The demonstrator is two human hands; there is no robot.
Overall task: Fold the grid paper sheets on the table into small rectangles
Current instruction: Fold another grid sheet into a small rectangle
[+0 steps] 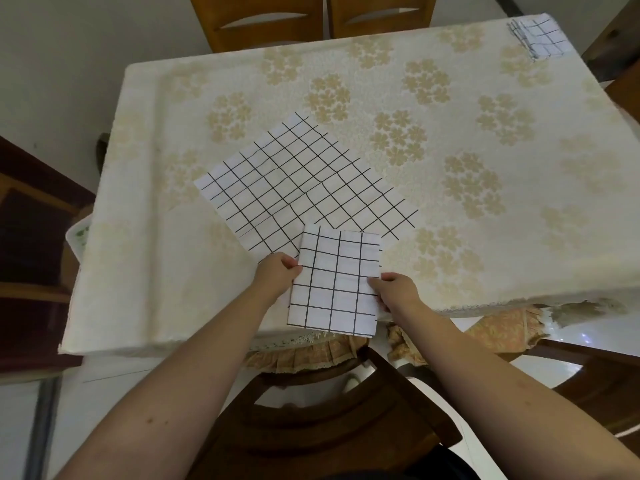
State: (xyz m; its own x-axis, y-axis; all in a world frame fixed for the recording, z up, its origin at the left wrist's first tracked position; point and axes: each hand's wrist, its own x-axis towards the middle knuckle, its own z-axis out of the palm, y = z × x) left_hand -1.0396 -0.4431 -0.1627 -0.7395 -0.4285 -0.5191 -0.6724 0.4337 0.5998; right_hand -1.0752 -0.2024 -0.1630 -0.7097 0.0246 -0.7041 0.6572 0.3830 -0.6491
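A folded grid sheet (336, 282), white with black lines, is held over the table's near edge. My left hand (275, 277) pinches its left edge and my right hand (394, 291) pinches its right edge. Behind it a stack of unfolded grid sheets (298, 181) lies flat and turned at an angle on the table (450, 133). The held sheet overlaps the stack's near corner. A small pile of folded grid sheets (540, 36) rests at the table's far right corner.
The table carries a cream cloth with tan flower prints. Wooden chairs (263, 19) stand at the far side, and a dark wooden chair (311, 410) with a frilled cushion is right below my arms. Dark furniture (27, 237) stands on the left.
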